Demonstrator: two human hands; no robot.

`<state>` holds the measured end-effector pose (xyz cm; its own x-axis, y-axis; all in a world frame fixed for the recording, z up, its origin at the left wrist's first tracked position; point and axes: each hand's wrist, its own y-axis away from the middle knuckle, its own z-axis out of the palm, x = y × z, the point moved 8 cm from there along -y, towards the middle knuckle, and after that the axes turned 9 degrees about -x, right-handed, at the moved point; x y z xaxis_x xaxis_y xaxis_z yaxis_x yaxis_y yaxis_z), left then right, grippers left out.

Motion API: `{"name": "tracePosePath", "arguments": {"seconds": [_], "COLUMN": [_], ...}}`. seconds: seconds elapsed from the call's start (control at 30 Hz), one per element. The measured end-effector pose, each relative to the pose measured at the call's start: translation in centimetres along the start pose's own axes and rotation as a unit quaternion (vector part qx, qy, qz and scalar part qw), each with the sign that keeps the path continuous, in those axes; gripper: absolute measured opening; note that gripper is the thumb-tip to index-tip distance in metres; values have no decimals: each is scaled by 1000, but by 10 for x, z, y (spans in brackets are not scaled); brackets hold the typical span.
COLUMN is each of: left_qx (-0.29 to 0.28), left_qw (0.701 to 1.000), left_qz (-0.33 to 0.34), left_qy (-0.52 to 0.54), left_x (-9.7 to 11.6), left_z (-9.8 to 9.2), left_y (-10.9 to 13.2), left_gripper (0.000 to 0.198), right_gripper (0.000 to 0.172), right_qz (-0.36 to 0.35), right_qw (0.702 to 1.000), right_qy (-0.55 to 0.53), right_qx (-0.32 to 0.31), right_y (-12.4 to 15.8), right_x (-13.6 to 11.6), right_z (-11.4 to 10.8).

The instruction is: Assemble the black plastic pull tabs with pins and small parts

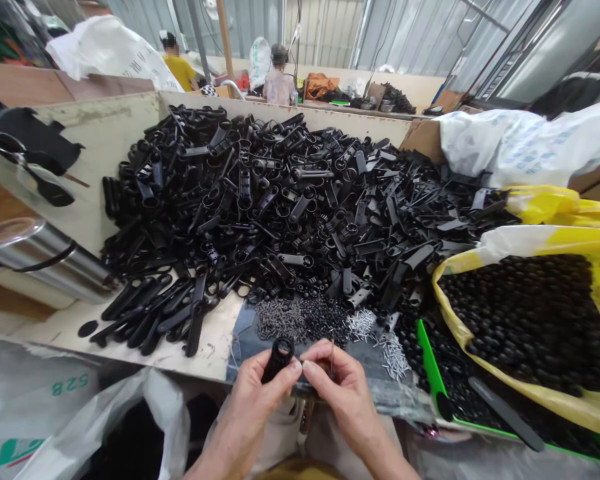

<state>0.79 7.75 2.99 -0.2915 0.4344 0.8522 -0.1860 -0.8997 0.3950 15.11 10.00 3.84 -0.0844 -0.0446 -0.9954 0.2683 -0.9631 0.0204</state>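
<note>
My left hand [260, 390] is closed round a short black plastic handle part [279, 357], its ring end pointing up. My right hand [336, 383] pinches at the same part beside the left thumb, and a thin metal pin [332, 357] sticks up between its fingers. Both hands hover at the near edge of the bench, just in front of a heap of small dark springs and silver pins [325, 323]. A huge pile of black plastic handle parts [285, 200] fills the wooden tray [105, 133] behind.
A yellow bag [530, 240] of small black round pieces sits at right, with a green-rimmed bin [430, 367] beside it. A steel flask [40, 260] lies at left. White sacks [520, 140] stand at right and below left. Two people work at a far bench.
</note>
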Motion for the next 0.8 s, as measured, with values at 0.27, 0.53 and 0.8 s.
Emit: {"name": "tracePosePath", "arguments": {"seconds": [0.27,0.53,0.8], "left_qx": [1,13,-46], "left_qw": [992,976,986], "left_qz": [-81,-144,-124], "left_qy": [94,162,101], "left_x": [-7,-23,-16], "left_z": [11,14,9], "left_y": [2,12,26], "left_gripper": [48,49,47], "right_gripper": [14,8,9], "right_qz": [-130,-145,-212], "right_qw": [972,959,916], "right_qy": [195,243,335], "right_qx": [-24,-9,-65], "right_y": [6,12,11], "right_x": [-32,-31,-42], "right_z": [-6,-8,12]}}
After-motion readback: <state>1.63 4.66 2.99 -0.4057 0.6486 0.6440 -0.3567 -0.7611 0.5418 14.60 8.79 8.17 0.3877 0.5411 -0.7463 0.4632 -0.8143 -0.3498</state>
